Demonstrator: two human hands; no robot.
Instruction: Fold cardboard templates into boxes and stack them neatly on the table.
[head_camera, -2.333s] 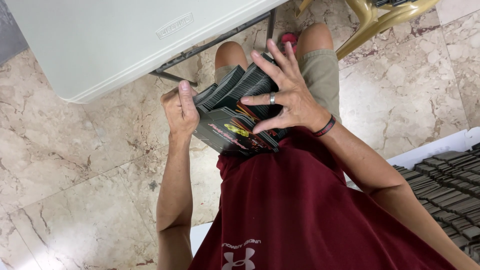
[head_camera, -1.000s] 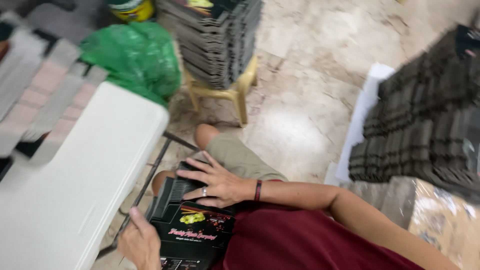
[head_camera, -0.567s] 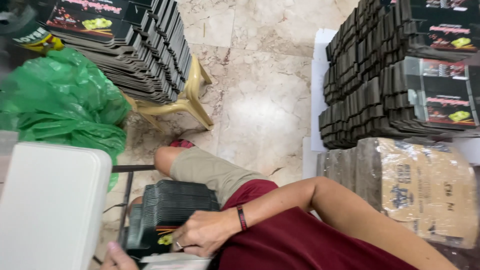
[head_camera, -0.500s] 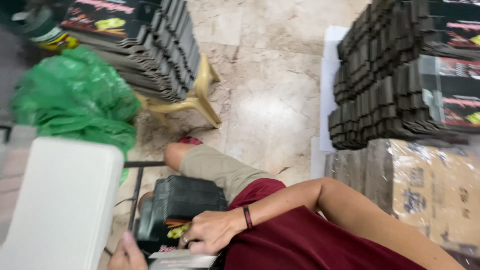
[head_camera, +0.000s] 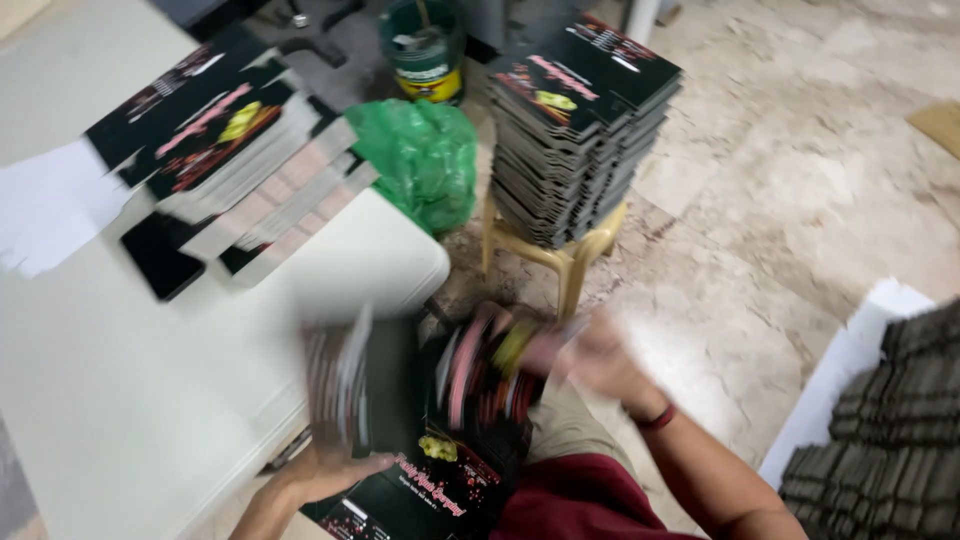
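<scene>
View swung onto table (head_camera: 150, 400); both hands blurred, right hand (head_camera: 590, 355) grip unclear.

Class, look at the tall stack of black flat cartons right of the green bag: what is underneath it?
The stack of black cartons rests on a yellowish plastic stool; its legs and seat edge show above the marble floor. The seat top is covered by the stack.
</scene>
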